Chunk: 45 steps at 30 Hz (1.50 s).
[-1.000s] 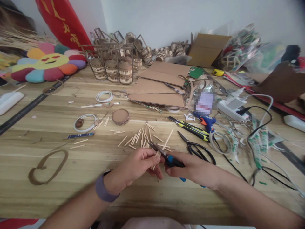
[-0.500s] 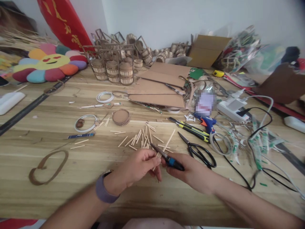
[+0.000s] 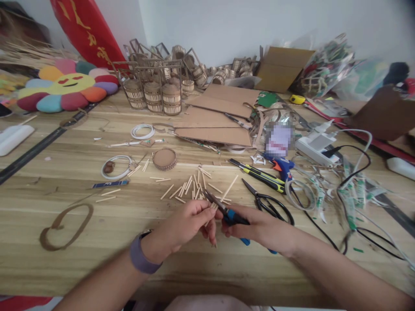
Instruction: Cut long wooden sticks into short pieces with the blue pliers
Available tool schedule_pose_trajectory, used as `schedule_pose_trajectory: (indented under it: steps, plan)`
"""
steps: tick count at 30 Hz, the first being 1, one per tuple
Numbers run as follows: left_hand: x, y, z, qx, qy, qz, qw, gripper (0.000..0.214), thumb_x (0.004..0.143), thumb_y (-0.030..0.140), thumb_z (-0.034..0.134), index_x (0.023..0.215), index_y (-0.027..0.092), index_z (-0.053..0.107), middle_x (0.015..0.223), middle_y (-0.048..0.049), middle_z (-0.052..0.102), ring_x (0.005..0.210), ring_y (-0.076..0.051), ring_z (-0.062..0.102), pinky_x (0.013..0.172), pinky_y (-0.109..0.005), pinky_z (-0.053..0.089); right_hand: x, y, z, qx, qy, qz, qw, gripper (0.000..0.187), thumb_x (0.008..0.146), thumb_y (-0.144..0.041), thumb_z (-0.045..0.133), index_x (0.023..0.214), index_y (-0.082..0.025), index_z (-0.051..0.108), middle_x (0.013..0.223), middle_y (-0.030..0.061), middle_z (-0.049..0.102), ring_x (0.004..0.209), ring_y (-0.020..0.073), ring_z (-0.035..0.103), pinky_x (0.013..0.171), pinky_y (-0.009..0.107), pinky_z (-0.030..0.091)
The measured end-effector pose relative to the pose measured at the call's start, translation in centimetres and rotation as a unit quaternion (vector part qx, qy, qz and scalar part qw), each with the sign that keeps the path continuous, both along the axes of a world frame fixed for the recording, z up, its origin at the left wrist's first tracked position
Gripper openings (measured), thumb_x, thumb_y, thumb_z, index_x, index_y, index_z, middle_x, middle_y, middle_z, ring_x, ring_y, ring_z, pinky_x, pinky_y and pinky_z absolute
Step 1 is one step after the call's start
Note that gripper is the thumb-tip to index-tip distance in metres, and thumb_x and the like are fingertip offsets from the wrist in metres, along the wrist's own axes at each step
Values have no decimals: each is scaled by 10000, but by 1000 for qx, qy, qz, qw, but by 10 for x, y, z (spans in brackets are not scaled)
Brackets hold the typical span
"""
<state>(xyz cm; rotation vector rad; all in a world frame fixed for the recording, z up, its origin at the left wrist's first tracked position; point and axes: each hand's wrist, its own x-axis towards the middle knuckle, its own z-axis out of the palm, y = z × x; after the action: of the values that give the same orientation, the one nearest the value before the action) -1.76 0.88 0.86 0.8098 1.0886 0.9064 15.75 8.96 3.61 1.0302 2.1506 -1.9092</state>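
Stick point(image 3: 211, 224) sits pinched between the closed fingertips of the left hand point(image 3: 186, 224), while the right hand point(image 3: 259, 226) is clenched on cutters point(image 3: 223, 211) reaching its top just beyond those fingertips, seemingly mid-trim; a clean snip needs blades square across it.

Both bare forearms point(image 3: 106, 276) angle inward from the lower edge, bringing the left hand point(image 3: 186, 224), fingers curled and fingertips pinched together, just beside the right hand point(image 3: 262, 226), clenched tight with its knuckles up.
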Motion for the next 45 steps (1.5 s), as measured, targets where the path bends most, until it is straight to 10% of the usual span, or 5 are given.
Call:
schedule_pose_trajectory:
  steps: [20, 25, 30, 45]
  plan:
    - [-11, 3, -2, 111, 81, 51, 989, 333, 906, 470, 428, 839, 163, 535, 530, 54, 474, 515, -103, 445, 568, -232, 364, 0, 5, -7, 104, 34, 25, 994, 183, 830, -307, 533, 958, -182, 570, 890, 23, 594, 839, 176, 537, 759, 270, 421]
    - [-20, 4, 3, 124, 219, 74, 965, 301, 944, 420, 349, 845, 190, 517, 556, 60, 428, 537, -122, 427, 563, -233, 342, 7, 9, -4, 329, -19, -95, 939, 155, 871, -347, 478, 869, -200, 531, 769, 32, 599, 696, 187, 546, 654, 298, 428]
    - [-11, 1, 4, 127, 368, -40, 920, 251, 932, 323, 372, 755, 203, 501, 630, 19, 511, 633, -163, 503, 594, -247, 328, -3, 7, -9, 507, 84, -97, 852, 105, 872, -248, 500, 973, -218, 508, 1202, 148, 564, 1098, 275, 546, 862, 391, 447]
    - [3, -6, -5, 171, 631, -114, 748, 326, 956, 251, 272, 893, 179, 584, 744, -131, 666, 655, -260, 618, 576, -315, 348, -14, -5, -37, 534, -86, -52, 840, 94, 861, -276, 528, 893, -188, 535, 847, 72, 614, 733, 219, 603, 613, 285, 410]
